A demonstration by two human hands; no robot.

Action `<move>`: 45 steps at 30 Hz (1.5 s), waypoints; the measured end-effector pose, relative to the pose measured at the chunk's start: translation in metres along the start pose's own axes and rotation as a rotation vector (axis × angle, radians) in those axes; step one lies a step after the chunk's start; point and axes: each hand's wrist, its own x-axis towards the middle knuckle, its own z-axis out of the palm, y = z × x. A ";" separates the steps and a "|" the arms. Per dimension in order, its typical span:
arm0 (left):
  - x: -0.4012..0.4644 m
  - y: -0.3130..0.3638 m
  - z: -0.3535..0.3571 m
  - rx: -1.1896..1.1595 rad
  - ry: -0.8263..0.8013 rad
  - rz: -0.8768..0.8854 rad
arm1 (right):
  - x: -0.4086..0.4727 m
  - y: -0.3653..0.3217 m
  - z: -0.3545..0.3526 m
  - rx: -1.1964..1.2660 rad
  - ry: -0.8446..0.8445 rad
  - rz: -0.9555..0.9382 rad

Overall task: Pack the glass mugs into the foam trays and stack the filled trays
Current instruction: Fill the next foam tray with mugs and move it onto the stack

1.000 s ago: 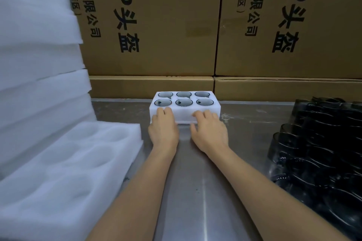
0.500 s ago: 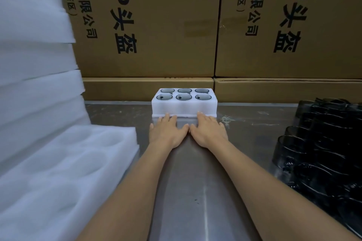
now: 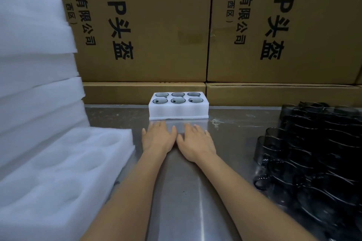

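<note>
A white foam tray [image 3: 177, 112] filled with several glass mugs [image 3: 178, 100] sits at the far side of the metal table [image 3: 184, 191], against the cardboard boxes. My left hand [image 3: 157, 137] and my right hand [image 3: 195, 140] lie side by side, palms down with straight fingers, just short of the tray's near wall. Neither hand holds anything. An empty foam tray [image 3: 64, 166] with round pockets lies at the near left. Several dark glass mugs [image 3: 317, 154] stand crowded at the right.
A tall stack of white foam trays [image 3: 33, 68] rises at the left. Large brown cardboard boxes [image 3: 156, 25] with black print form a wall behind the table.
The filled tray has slid away from me to the boxes. My fingertips, which pressed on its near wall, are now a little apart from it.
</note>
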 end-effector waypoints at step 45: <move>-0.323 -0.045 -0.128 -0.044 0.290 0.315 | -0.328 0.027 -0.075 0.572 0.329 0.089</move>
